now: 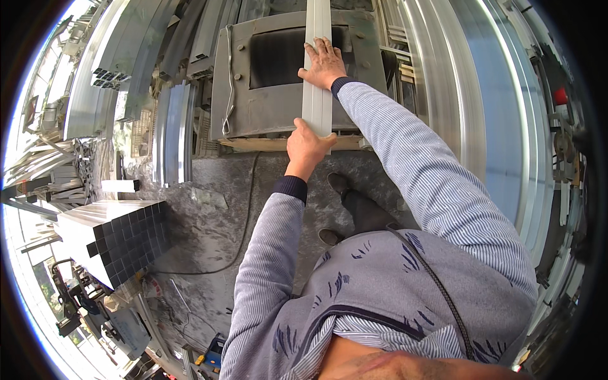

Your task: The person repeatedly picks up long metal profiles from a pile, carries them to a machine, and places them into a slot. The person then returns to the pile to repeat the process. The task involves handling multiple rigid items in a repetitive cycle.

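A long pale metal profile [318,104], with a lengthwise groove, runs away from me over a grey metal machine housing [272,104]. My left hand [308,147] grips its near end, the thumb along the left side and the other fingers partly hidden around the end. Farther up, my right hand [325,65] rests on top of the profile, fingers spread across it and thumb by the left edge. Behind the profile, a dark rectangular opening [273,60] shows in the housing.
Long metal profiles [456,82] lie along the right; more stacks [133,50] stand far left. A bundle of square tubes [130,244] sits at left. A dark cable [244,237] crosses the floor. A wooden strip [253,145] edges the housing's near side.
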Tool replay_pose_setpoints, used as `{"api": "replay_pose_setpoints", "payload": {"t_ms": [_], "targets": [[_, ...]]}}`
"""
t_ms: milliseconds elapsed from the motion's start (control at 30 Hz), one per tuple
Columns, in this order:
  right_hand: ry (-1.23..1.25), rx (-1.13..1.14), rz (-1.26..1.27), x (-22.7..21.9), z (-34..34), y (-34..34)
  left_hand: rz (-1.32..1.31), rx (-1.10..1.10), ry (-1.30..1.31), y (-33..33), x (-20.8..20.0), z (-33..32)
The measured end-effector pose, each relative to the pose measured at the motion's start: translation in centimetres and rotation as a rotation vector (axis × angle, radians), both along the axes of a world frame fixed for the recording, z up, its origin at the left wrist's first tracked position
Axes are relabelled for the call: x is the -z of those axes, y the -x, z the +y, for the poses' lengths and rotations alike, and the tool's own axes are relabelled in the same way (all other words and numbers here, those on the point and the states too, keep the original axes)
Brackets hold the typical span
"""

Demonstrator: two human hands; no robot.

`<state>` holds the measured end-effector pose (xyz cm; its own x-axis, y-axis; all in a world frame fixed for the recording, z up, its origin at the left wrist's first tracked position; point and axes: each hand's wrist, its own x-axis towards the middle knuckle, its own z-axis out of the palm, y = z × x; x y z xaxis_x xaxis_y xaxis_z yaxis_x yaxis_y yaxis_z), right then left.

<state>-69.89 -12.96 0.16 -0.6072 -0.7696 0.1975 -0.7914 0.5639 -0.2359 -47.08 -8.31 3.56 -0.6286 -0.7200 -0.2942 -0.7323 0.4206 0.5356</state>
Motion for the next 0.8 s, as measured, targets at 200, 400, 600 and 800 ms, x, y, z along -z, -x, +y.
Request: {"api": "replay_pose_setpoints", "payload": {"t_ms": [200, 400, 600, 800], "targets": [[0.065, -0.058, 0.030, 2.0, 5.1, -6.6, 0.017, -0.043, -0.062, -6.2, 2.0, 5.1], [0.055, -0.097, -0.059, 3.2, 12.5, -18.1, -0.013, -0.064, -0.110, -17.0, 4.5, 12.3], [-0.010, -0.106, -0.119, 3.9, 17.8, -27.8, -0.051, -0.070, -0.112, -27.0, 5.7, 17.5], [-0.033, -0.110, -0.223, 3.8, 21.6, -35.5, -0.069, -0.038, -0.080, -35.2, 5.4, 20.2]]}}
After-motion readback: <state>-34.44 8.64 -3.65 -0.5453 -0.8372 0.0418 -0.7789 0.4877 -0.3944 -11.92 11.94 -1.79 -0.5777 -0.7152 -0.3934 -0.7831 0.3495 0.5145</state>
